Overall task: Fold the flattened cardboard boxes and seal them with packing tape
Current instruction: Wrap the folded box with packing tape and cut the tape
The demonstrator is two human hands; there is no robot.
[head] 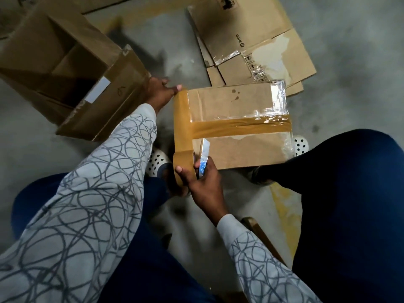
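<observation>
A folded cardboard box (pixel 231 106) stands on the floor between my knees. A strip of brown tape (pixel 240 126) runs across its top, and a second strip (pixel 181 119) runs down its left edge to the brown tape roll (pixel 183 162). My left hand (pixel 160 92) presses the far end of that strip onto the box's top left corner. My right hand (pixel 202 182) grips the tape roll together with a blue-handled utility knife (pixel 203 159), whose blade points up beside the strip.
An open cardboard box (pixel 65 68) lies on its side at the left. Flattened boxes (pixel 251 40) with old clear tape lie on the concrete floor behind. My white perforated shoes (pixel 156 160) flank the box. A wooden chair edge (pixel 260 235) shows below.
</observation>
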